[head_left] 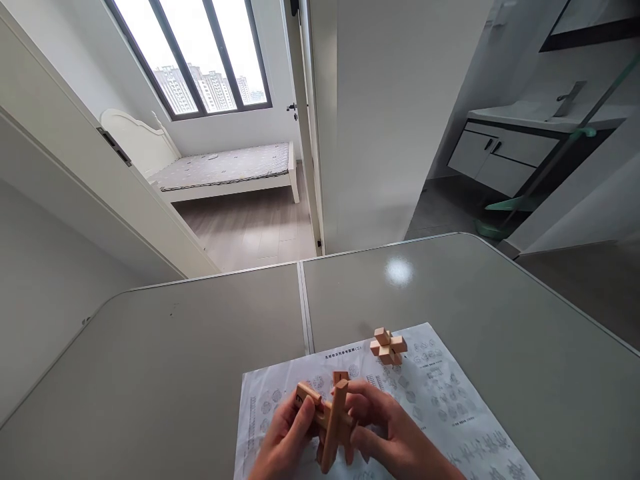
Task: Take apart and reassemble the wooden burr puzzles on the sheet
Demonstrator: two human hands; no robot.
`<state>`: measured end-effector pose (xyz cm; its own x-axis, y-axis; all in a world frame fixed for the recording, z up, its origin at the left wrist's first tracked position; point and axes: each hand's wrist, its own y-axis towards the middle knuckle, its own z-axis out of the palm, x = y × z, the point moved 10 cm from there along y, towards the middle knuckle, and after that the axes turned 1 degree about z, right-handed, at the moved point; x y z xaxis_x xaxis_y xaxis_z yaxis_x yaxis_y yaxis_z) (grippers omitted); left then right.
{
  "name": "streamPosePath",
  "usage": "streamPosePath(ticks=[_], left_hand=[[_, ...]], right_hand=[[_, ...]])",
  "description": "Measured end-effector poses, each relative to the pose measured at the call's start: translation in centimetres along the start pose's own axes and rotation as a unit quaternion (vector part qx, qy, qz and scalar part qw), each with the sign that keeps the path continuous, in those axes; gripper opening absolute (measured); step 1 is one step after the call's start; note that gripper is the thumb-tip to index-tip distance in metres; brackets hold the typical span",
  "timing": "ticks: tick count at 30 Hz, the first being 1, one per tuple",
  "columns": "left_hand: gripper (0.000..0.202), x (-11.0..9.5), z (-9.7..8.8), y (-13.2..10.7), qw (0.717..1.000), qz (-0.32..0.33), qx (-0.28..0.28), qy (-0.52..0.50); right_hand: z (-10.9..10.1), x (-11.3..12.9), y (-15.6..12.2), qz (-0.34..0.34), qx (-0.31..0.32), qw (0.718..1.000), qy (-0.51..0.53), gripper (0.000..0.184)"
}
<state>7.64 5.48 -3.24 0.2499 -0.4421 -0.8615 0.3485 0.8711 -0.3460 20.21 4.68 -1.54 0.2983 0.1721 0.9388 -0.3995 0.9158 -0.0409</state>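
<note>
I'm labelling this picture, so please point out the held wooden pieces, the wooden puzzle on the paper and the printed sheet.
Held wooden pieces [335, 427]: head view, middle of the long front stick.
Wooden puzzle [387, 348]: head view, centre of the cluster.
Printed sheet [426, 385]: head view, paper below the puzzle's right.

Left hand [286, 435] and right hand [389, 427] both bare, ordinary five-finger build, slim tapering fingers, smooth rounded knuckles. Right side shows bare wrist plus a strip of bare forearm [425, 461], narrow, cropped by the lower frame edge; left side cropped around the wrist. Nail details too small to tell, some fingertips hidden.
</note>
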Motion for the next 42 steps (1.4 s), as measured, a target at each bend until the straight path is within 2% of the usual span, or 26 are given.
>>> streamPosePath(ticks=[8,13,22,25,28,30,33,37,42], left_hand=[[0.051,0.8,-0.1,1.0,0.993,0.027,0.085,0.073],[0.049,1.0,-0.4,0.9,0.994,0.02,0.07,0.077],[0.049,1.3,0.1,0.9,0.995,0.023,0.091,0.029],[0.049,1.4,0.1,0.9,0.995,0.031,0.097,0.022],[0.049,1.4,0.1,0.9,0.994,0.039,0.096,0.016],[0.049,1.4,0.2,0.8,0.994,0.042,0.102,0.018],[0.049,1.3,0.2,0.6,0.993,0.044,0.108,0.023],[0.051,1.1,-0.5,0.6,0.994,0.051,0.084,0.043],[0.05,1.0,-0.5,0.5,0.992,0.064,0.097,0.046]], right_hand=[[-0.1,-1.2,0.0,0.002,0.008,0.993,0.117,0.048],[-0.2,-1.3,0.2,0.009,0.007,0.99,0.138,0.031],[-0.1,-0.8,-0.1,0.023,0.013,0.986,0.163,0.035],[0.1,-1.3,-0.3,0.042,0.012,0.986,0.162,0.038],[-0.1,-2.4,-0.5,0.055,-0.006,0.985,0.162,0.043],[-0.3,-2.5,-0.6,0.037,-0.021,0.984,0.174,0.044],[0.0,-2.6,-0.7,0.049,-0.03,0.984,0.166,0.04],[0.1,-1.8,-0.7,0.044,-0.07,0.98,0.18,0.04],[0.6,-1.9,-0.6,0.052,-0.054,0.973,0.219,0.041]])
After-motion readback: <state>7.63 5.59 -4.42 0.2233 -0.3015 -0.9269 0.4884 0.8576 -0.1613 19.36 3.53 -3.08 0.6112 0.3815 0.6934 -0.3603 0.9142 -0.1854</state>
